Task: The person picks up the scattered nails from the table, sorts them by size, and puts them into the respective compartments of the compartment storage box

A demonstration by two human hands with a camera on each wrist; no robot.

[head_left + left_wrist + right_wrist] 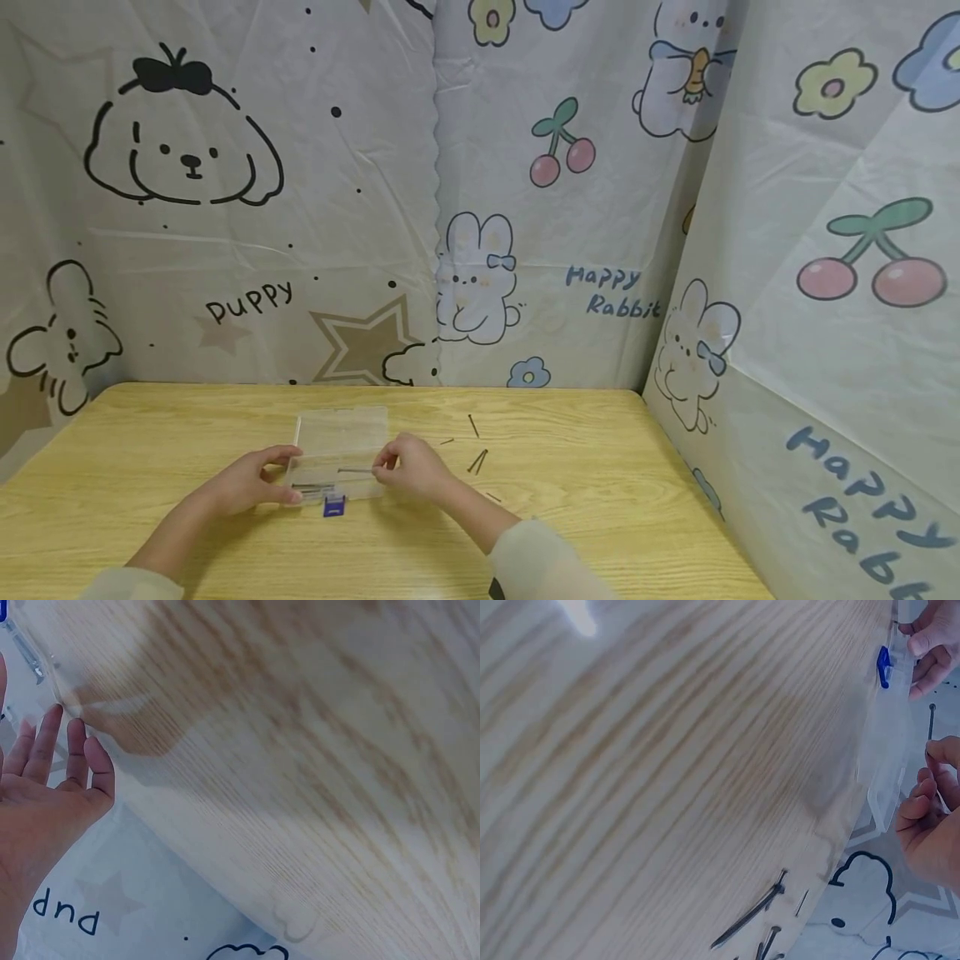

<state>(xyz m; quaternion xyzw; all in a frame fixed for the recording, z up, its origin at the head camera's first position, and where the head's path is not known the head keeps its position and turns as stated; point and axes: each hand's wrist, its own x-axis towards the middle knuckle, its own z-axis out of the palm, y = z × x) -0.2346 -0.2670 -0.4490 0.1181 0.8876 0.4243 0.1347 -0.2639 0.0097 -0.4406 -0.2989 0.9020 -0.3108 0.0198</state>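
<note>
A clear plastic box with its lid raised at the back sits on the table, and several nails lie in its left part. My left hand holds the box's left end, thumb at the front corner and fingers farther back; the left wrist view shows that hand at the box's edge. Over the box's right part, my right hand pinches a long nail between thumb and fingertips. The nail's head points left, away from the fingers. A blue latch hangs at the box's front.
Loose nails lie on the wooden table to the right of the box, with another nail farther back and a thin one nearer. A printed cloth hangs behind the table and along its right side.
</note>
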